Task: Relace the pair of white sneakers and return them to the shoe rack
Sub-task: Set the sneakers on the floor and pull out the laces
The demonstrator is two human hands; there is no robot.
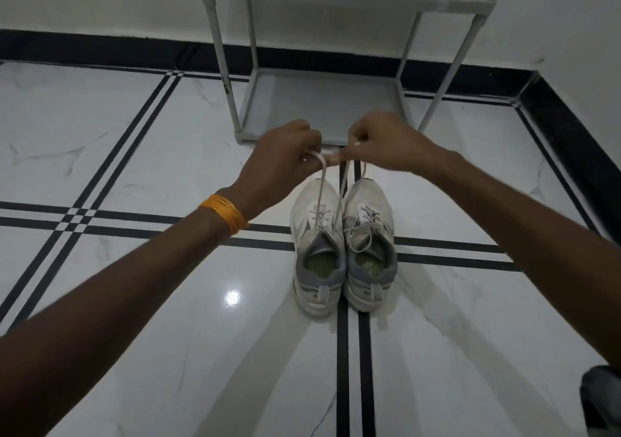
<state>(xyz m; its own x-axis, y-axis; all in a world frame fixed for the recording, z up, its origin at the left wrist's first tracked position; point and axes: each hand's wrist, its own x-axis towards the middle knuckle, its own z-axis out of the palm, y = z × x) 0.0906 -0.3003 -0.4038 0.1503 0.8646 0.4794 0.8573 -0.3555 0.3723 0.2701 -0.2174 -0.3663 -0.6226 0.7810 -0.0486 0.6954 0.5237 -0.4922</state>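
Two white sneakers stand side by side on the tiled floor [134,134], touching along their inner edges, heels toward the camera and toes toward the rack [322,107]. Their long axes run straight from the viewer to the rack, in line with the dark double stripe in the tiles that passes under them. The left sneaker [317,248] has only its lower eyelets laced; two lace ends [323,181] rise from it, taut and nearly upright, leaning slightly apart at the top. The right sneaker [369,245] is laced, with loose loops lying over its tongue and opening.

Both hands are raised above the toes, just in front of the rack's bottom shelf. The left hand [282,157] is closed in a pinch on one lace end, with an orange band [224,213] at the wrist. The right hand [383,144] is closed on the other end, fingers curled down. The knuckles of the two hands are close but apart.

The grey rack stands against the white wall; its bottom shelf holds nothing, and an upper shelf shows at the frame's top. A dark cloth patch [601,399] sits at the lower right corner.
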